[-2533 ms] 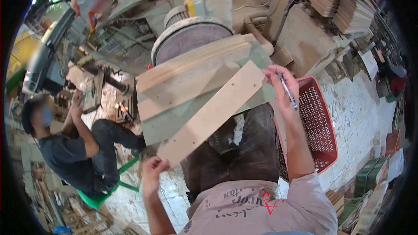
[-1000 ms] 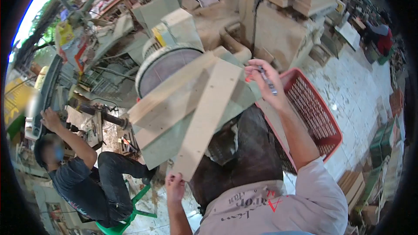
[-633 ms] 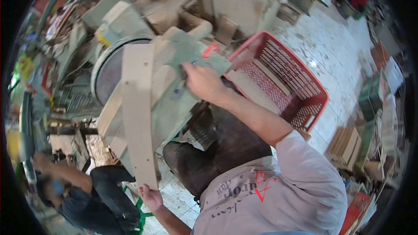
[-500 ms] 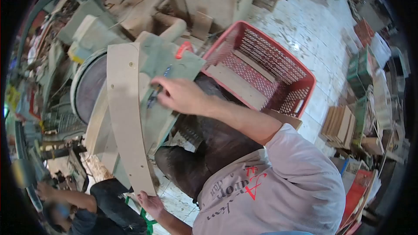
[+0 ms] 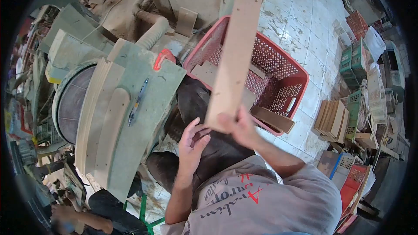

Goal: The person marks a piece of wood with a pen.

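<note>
My right hand [image 5: 240,127] is closed around the near end of a long, flat wooden board [image 5: 235,56] with small holes in it. The board is raised and extends over the red plastic crate [image 5: 300,76]. My left hand [image 5: 191,142] is beside the board's near end, fingers loosely curled and apart, holding nothing. On the pale green machine table [image 5: 150,76] lie a blue pen [image 5: 138,102], a curved stack of wooden strips [image 5: 93,104] and a round-ended wooden piece [image 5: 112,137]. Several boards rest inside the crate.
A round sanding disc [image 5: 76,104] stands at the table's left edge, and a red clamp-like part [image 5: 163,58] sits at its far corner. Stacked wooden boards [image 5: 332,119] and green crates [image 5: 352,61] stand at right. Another person [image 5: 82,217] is at lower left.
The wooden board has left the table and is now up over the crate in my right hand. My right hand has moved off the pen, which lies on the table. My left hand has let go.
</note>
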### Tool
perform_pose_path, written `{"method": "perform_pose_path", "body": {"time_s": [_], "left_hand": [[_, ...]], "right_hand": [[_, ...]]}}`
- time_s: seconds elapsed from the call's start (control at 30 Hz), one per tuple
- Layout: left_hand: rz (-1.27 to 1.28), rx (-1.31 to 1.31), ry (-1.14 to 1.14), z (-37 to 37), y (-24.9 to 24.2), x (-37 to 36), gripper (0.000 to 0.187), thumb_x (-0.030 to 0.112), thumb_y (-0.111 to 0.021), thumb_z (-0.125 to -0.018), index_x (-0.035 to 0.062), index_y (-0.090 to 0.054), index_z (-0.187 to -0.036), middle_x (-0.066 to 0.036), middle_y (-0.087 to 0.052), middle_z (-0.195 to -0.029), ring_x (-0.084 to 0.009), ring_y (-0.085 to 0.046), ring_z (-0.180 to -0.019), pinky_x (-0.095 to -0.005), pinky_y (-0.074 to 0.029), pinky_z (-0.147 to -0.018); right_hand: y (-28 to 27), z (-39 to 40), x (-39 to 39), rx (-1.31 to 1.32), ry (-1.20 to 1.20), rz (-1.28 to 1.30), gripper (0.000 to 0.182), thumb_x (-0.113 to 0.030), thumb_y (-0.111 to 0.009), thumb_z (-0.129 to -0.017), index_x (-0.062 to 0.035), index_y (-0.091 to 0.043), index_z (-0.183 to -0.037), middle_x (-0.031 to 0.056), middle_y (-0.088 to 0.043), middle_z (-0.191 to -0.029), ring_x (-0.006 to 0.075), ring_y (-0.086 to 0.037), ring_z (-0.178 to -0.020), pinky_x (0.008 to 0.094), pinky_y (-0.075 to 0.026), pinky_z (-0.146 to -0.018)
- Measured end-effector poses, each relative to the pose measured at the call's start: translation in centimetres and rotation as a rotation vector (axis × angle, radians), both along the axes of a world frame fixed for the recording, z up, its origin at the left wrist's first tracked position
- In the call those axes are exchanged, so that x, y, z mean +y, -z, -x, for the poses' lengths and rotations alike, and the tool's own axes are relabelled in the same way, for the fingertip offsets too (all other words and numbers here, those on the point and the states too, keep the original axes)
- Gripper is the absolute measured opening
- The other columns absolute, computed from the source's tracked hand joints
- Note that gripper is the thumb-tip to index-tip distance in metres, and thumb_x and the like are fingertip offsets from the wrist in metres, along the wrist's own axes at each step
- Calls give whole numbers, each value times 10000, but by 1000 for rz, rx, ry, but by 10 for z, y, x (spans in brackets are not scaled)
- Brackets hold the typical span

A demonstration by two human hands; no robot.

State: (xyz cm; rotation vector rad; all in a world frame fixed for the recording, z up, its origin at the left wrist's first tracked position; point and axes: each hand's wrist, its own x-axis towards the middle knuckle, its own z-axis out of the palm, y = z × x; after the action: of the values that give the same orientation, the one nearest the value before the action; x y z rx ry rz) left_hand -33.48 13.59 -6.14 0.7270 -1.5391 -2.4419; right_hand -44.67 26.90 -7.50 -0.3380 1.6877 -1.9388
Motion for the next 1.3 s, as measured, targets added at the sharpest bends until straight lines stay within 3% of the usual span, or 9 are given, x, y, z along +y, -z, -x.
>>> {"method": "perform_pose_path", "body": {"time_s": [0.13,0.23,0.4,0.6,0.87,0.93,1.0,1.17,1.3], "left_hand": [[29,-25,-4,-1,18,-11,372,-2,-590,-898,-12,-511,-1261,-102,-612,-1123,-175,-589,-1047,-295,-461,-930],[152,-99,23,-11,34,-27,329,17,-586,-908,8,-544,-1235,-87,-611,-1131,-157,-583,-1043,-282,-455,-923],[211,-170,123,-4,41,-26,285,42,-598,-902,-2,-573,-1183,-84,-605,-1155,-149,-557,-1079,-281,-444,-922],[750,-124,441,23,40,-7,416,141,-708,-806,64,-595,-1199,-137,-566,-1237,-295,-507,-1180,-375,-369,-1025],[667,-247,580,33,44,-9,517,225,-735,-803,101,-559,-1273,-100,-485,-1339,-280,-395,-1272,-399,-268,-1085],[671,-271,604,38,42,-10,532,239,-729,-810,108,-542,-1291,-93,-470,-1349,-273,-389,-1276,-399,-261,-1088],[642,-276,633,41,41,-10,543,245,-722,-816,111,-526,-1305,-91,-464,-1348,-272,-389,-1275,-399,-259,-1088],[615,-295,643,44,43,-10,541,249,-723,-815,114,-529,-1301,-84,-463,-1338,-265,-390,-1274,-403,-259,-1086],[623,-313,666,46,39,-11,542,257,-730,-806,108,-539,-1291,-89,-469,-1326,-265,-395,-1270,-402,-263,-1079]], "right_hand": [[21,67,93,21,164,-337,272,-69,-536,-931,14,-492,-1186,54,-587,-1083,114,-552,-982,270,-461,-857],[49,97,142,62,289,-560,212,-118,-558,-939,26,-557,-1096,69,-628,-971,117,-597,-892,272,-500,-768],[129,140,171,-265,443,-471,275,-188,-611,-919,-3,-561,-1116,66,-631,-967,163,-627,-875,348,-566,-702],[230,196,175,-469,474,-275,290,-195,-618,-908,-60,-574,-1162,55,-631,-1045,164,-619,-918,323,-539,-742],[301,276,154,-542,398,-107,239,-146,-591,-922,4,-617,-1106,-11,-621,-924,94,-557,-817,279,-451,-686],[315,291,151,-569,406,-156,237,-144,-599,-912,-16,-625,-1109,3,-623,-927,104,-558,-825,279,-457,-701],[327,300,154,-643,425,-231,291,-185,-594,-907,-40,-610,-1159,39,-625,-1128,169,-535,-1063,364,-450,-887],[340,300,167,-615,650,-298,203,-36,-568,-885,15,-575,-1081,110,-611,-1047,223,-619,-915,272,-533,-740],[350,301,171,-511,689,-178,193,-50,-539,-914,75,-528,-1061,175,-601,-1021,247,-615,-943,316,-553,-790]]}}
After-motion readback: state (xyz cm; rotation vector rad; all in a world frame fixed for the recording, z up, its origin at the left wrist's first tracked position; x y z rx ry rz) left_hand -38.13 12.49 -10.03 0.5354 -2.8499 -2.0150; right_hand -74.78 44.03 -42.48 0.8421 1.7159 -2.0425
